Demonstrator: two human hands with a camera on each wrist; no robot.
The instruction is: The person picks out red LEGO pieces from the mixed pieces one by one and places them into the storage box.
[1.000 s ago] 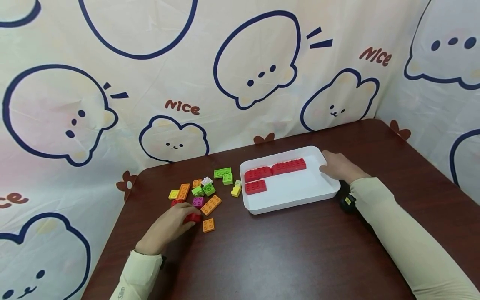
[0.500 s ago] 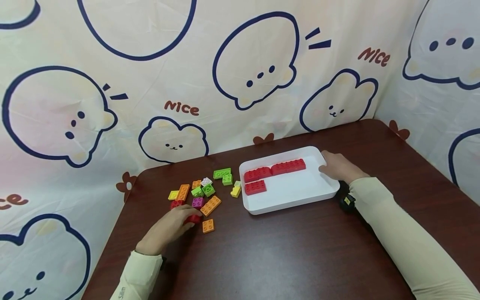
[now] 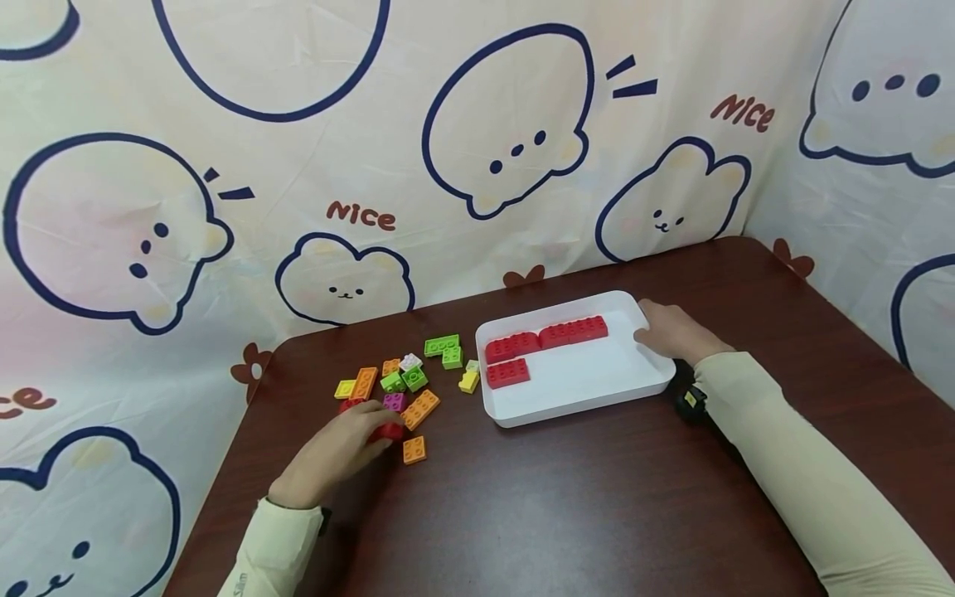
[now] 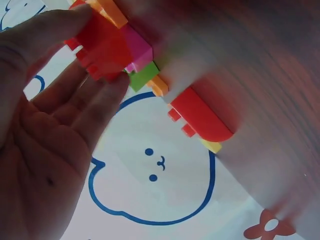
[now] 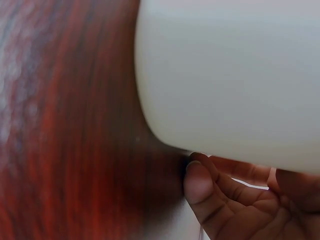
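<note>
My left hand (image 3: 336, 452) is at the near left of a loose group of toy building bricks. Its thumb and fingers pinch a red brick (image 4: 107, 47), which shows studs on one side in the left wrist view. A second red brick (image 4: 200, 115), with a rounded end, lies apart from those fingers. At the right end of a white tray (image 3: 589, 373), my right hand (image 3: 679, 332) grips the rim. The right wrist view shows its curled fingers close against the tray's outer wall. Several red bricks (image 3: 574, 332) lie inside the tray, along its back and left.
Around the left hand lie orange bricks (image 3: 420, 410), a purple brick (image 3: 395, 402), green bricks (image 3: 443, 345), a white brick (image 3: 410, 362) and yellow bricks (image 3: 469, 381). A black tape measure (image 3: 692, 404) is by the right wrist. Printed cloth hangs behind the dark wooden table (image 3: 567, 506).
My left hand has shifted very slightly to the right with the red brick, after staying nearly still. The right hand and the tray hold their place.
</note>
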